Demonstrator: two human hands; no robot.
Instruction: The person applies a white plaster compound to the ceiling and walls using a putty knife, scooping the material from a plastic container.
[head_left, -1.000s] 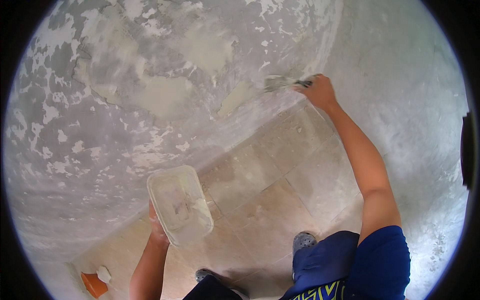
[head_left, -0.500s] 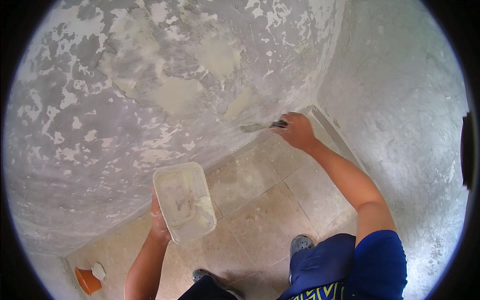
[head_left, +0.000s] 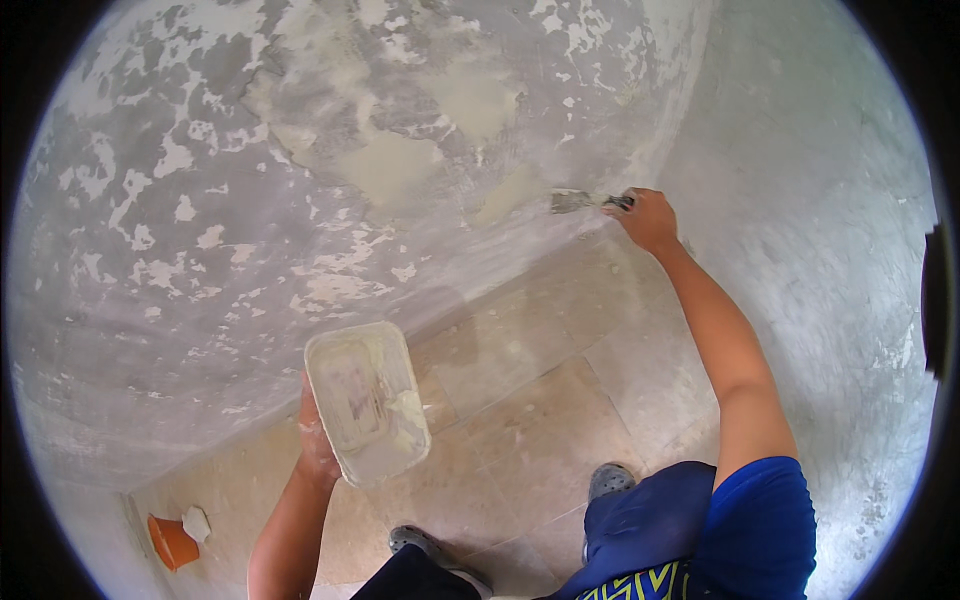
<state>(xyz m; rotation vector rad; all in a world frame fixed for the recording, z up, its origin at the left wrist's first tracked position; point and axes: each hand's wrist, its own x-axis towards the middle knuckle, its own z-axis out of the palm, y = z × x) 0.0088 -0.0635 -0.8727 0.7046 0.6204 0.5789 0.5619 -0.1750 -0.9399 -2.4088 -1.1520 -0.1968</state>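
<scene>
In my left hand [head_left: 316, 432] is a white rectangular plastic tub [head_left: 350, 395], tilted so its inside shows. Cream filler paste [head_left: 408, 415] clings to its right inner wall, and smears coat the bottom. My right hand [head_left: 650, 218] is closed round the dark handle of a putty knife [head_left: 578, 201]. Its wide blade points left, at the grey wall [head_left: 420, 255], just right of a pale filler patch [head_left: 508, 194]. Whether the blade touches the wall is hard to tell. Larger cream patches [head_left: 390, 168] lie farther up and left on the wall.
Another grey wall [head_left: 800, 230] meets the first at a corner on the right. Beige floor tiles [head_left: 540, 420] lie below, with my grey clogs [head_left: 612, 480] on them. At the lower left are an orange container [head_left: 172, 543] and a whitish lump [head_left: 196, 524].
My right hand and the putty knife have moved up and to the right along the wall. The view has shifted a little; the tub stays nearly where it was in my left hand.
</scene>
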